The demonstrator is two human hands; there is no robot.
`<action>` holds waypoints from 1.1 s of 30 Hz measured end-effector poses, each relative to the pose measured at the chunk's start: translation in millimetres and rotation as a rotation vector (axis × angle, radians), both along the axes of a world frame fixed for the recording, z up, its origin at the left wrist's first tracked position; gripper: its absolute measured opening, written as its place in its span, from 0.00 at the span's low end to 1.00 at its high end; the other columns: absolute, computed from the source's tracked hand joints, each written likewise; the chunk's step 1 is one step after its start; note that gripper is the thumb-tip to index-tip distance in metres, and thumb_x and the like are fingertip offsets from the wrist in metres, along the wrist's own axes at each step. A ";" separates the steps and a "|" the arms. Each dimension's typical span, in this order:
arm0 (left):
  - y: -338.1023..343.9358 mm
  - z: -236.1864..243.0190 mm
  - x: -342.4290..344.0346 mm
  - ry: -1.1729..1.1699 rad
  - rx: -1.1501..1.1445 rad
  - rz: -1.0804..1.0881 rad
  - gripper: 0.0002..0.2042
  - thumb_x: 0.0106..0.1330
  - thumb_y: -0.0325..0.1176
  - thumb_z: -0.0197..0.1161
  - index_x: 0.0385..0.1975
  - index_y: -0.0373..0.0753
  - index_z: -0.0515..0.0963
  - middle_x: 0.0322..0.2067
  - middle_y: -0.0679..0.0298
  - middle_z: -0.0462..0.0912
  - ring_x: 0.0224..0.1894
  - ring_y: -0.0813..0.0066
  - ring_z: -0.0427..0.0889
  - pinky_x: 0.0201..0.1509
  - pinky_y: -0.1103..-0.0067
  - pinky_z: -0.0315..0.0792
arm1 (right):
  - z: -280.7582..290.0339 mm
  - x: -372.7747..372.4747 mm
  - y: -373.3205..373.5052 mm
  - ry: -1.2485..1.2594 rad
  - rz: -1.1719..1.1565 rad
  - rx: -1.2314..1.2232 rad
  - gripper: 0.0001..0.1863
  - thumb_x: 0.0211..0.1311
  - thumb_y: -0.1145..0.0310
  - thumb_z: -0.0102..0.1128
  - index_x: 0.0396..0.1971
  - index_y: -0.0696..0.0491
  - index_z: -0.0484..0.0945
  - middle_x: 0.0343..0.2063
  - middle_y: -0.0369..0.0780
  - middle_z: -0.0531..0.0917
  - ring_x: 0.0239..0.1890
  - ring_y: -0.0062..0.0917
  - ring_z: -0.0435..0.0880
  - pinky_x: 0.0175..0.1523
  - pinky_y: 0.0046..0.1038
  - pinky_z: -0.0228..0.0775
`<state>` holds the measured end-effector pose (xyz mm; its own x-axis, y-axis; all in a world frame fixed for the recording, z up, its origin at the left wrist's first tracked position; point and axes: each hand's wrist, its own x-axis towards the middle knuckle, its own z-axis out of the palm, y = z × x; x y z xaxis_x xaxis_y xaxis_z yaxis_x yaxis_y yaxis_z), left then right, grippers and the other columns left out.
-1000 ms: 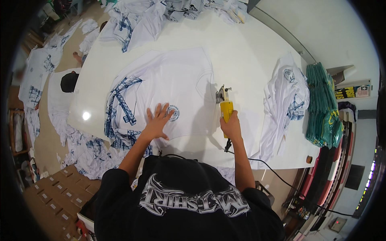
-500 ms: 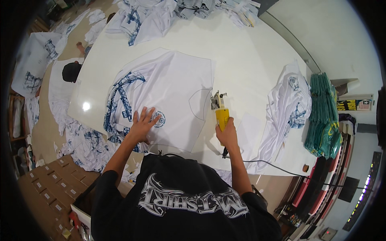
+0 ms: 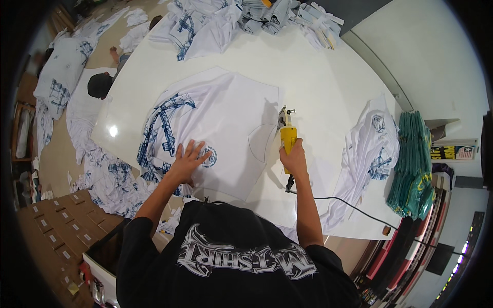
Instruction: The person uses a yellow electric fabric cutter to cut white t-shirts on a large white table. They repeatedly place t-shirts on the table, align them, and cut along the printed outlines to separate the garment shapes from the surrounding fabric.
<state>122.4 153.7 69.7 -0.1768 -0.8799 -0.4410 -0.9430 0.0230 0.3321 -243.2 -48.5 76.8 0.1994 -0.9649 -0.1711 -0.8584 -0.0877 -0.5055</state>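
Note:
A white cloth panel (image 3: 231, 115) with a blue crane print and a small round emblem lies on the white table (image 3: 318, 82). My left hand (image 3: 188, 163) rests on it with fingers spread, beside the emblem. My right hand (image 3: 295, 158) is wrapped round the yellow body of a handheld electric fabric cutter (image 3: 288, 137). Its metal blade head points away from me at the panel's right edge, near a curved outline on the cloth. I cannot tell whether the blade touches the cloth. A black cord (image 3: 349, 204) runs from the cutter's rear end to the right.
Crumpled printed white cloth (image 3: 367, 138) lies on the table's right side. More printed cloth (image 3: 205, 25) and grey folded pieces (image 3: 267, 18) lie at the far edge. Green packs (image 3: 412, 159) hang at the right. A person in a black cap (image 3: 99, 85) is beyond the left edge, above brown cartons (image 3: 61, 231).
My right hand and the cutter have moved farther away along the panel's right edge. My left hand stays at the same spot on the cloth. The whole view has shifted slightly.

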 end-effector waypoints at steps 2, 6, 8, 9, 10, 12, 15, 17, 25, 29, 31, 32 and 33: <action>-2.0 4.3 -1.2 -0.004 0.031 0.003 0.72 0.20 0.38 0.92 0.79 0.62 0.57 0.82 0.61 0.45 0.83 0.47 0.39 0.80 0.39 0.39 | 1.5 4.6 -11.3 -0.002 -0.009 0.014 0.28 0.62 0.61 0.65 0.49 0.66 0.62 0.38 0.67 0.83 0.41 0.62 0.85 0.47 0.51 0.80; -2.2 4.3 -0.5 -0.026 0.041 -0.009 0.73 0.19 0.39 0.92 0.79 0.64 0.55 0.82 0.61 0.44 0.83 0.48 0.39 0.80 0.39 0.40 | 3.1 15.3 -40.4 0.002 -0.002 0.016 0.29 0.61 0.61 0.65 0.48 0.66 0.62 0.38 0.67 0.83 0.42 0.62 0.85 0.48 0.51 0.80; -2.3 4.3 -0.9 -0.040 0.040 -0.013 0.74 0.19 0.39 0.92 0.79 0.65 0.54 0.82 0.62 0.43 0.83 0.48 0.39 0.80 0.39 0.40 | 2.2 19.1 -54.8 0.016 0.008 0.013 0.29 0.61 0.60 0.65 0.48 0.66 0.62 0.39 0.67 0.83 0.42 0.63 0.85 0.48 0.51 0.80; -1.9 3.3 -0.3 -0.033 0.030 -0.015 0.75 0.19 0.40 0.92 0.80 0.65 0.53 0.82 0.62 0.43 0.83 0.47 0.39 0.80 0.38 0.40 | 2.0 20.8 -62.4 0.023 0.012 0.010 0.29 0.61 0.60 0.65 0.48 0.66 0.62 0.39 0.67 0.83 0.42 0.63 0.85 0.48 0.51 0.80; -0.8 1.7 0.8 -0.027 0.021 -0.015 0.75 0.19 0.40 0.92 0.80 0.66 0.53 0.82 0.62 0.43 0.83 0.47 0.39 0.80 0.38 0.41 | 0.9 22.4 -70.2 0.031 0.023 0.001 0.29 0.61 0.60 0.65 0.48 0.66 0.62 0.39 0.67 0.83 0.42 0.63 0.85 0.48 0.51 0.80; 0.5 -0.7 2.2 -0.024 0.011 -0.019 0.76 0.19 0.40 0.92 0.80 0.67 0.51 0.82 0.62 0.43 0.83 0.47 0.39 0.80 0.38 0.41 | 0.1 27.1 -86.0 0.046 0.046 -0.016 0.29 0.61 0.59 0.65 0.48 0.66 0.62 0.39 0.67 0.83 0.42 0.63 0.85 0.48 0.51 0.80; 1.4 -4.0 2.6 -0.043 0.013 -0.027 0.77 0.19 0.41 0.92 0.80 0.68 0.50 0.82 0.63 0.42 0.83 0.47 0.38 0.79 0.37 0.40 | 5.3 35.5 -107.5 0.064 0.038 0.069 0.31 0.61 0.58 0.64 0.51 0.65 0.62 0.44 0.64 0.81 0.48 0.58 0.84 0.54 0.50 0.79; -0.1 -4.9 2.9 -0.063 0.022 -0.037 0.77 0.20 0.42 0.92 0.80 0.67 0.49 0.83 0.63 0.42 0.83 0.47 0.38 0.79 0.36 0.40 | 4.3 38.8 -124.4 0.050 0.052 0.069 0.32 0.61 0.58 0.64 0.52 0.66 0.62 0.44 0.64 0.81 0.48 0.59 0.84 0.53 0.50 0.80; 3.7 -7.7 0.4 -0.039 -0.002 -0.024 0.71 0.27 0.45 0.90 0.80 0.63 0.52 0.82 0.58 0.45 0.83 0.43 0.39 0.79 0.36 0.38 | 17.4 63.5 -188.9 0.070 0.076 -0.006 0.32 0.61 0.57 0.66 0.53 0.65 0.64 0.43 0.63 0.84 0.45 0.57 0.86 0.50 0.49 0.81; -3.9 6.5 -10.7 -0.020 -0.132 0.353 0.54 0.50 0.48 0.81 0.79 0.49 0.56 0.81 0.51 0.46 0.83 0.44 0.42 0.79 0.39 0.40 | 26.4 85.4 -184.7 -0.201 0.087 0.045 0.31 0.63 0.56 0.66 0.54 0.64 0.67 0.43 0.58 0.85 0.44 0.49 0.88 0.49 0.44 0.80; -5.8 0.2 -15.3 -0.010 -0.165 0.693 0.44 0.68 0.51 0.66 0.78 0.38 0.55 0.81 0.48 0.45 0.81 0.37 0.42 0.77 0.37 0.41 | 16.9 93.7 -181.2 -0.369 0.134 0.143 0.30 0.65 0.56 0.66 0.55 0.64 0.69 0.44 0.54 0.85 0.44 0.42 0.88 0.49 0.40 0.80; -12.3 -4.9 -15.8 -0.002 -0.150 0.793 0.43 0.69 0.53 0.64 0.79 0.38 0.54 0.80 0.46 0.45 0.81 0.34 0.42 0.76 0.35 0.41 | 5.1 93.2 -185.0 -0.431 0.150 0.197 0.29 0.66 0.56 0.66 0.55 0.63 0.69 0.44 0.52 0.85 0.44 0.39 0.88 0.49 0.38 0.79; -19.2 -16.4 -11.8 -0.005 -0.142 0.903 0.43 0.70 0.55 0.62 0.79 0.37 0.53 0.80 0.44 0.45 0.80 0.31 0.41 0.75 0.33 0.40 | -2.2 99.2 -187.1 -0.502 0.180 0.249 0.28 0.66 0.56 0.66 0.55 0.63 0.70 0.44 0.51 0.85 0.44 0.36 0.87 0.49 0.36 0.79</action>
<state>110.6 134.5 53.3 0.6069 -0.7287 -0.3173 -0.6236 -0.6841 0.3783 -144.0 -235.6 74.6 0.4715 -0.8512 -0.2308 -0.4913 -0.0361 -0.8703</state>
